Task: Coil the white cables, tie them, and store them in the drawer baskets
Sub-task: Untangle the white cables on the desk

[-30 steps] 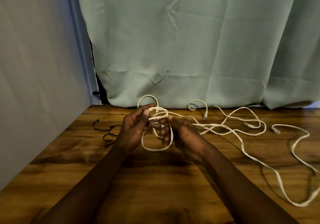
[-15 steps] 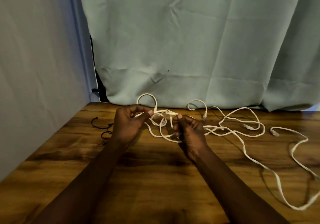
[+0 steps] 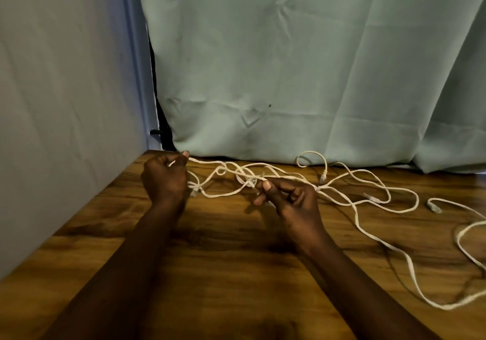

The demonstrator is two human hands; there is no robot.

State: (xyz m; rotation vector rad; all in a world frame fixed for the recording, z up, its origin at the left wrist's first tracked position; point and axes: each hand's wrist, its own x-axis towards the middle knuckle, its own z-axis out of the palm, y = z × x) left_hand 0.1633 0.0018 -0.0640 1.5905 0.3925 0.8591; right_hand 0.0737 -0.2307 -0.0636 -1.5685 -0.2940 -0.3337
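Wooden table (image 3: 236, 274): both hands pinch white cables (image 3: 342, 200).

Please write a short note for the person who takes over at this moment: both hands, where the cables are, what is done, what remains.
Left hand: grips a strand of the white cables near the far left corner of the table.
Right hand: pinches a strand at the middle of the tangle.
Cables: tangled between the hands, the rest spread loose to the right on the table.
Done: no coil and no tie visible.
Left: untangle, coil, tie, store. Drawer baskets are not in view.
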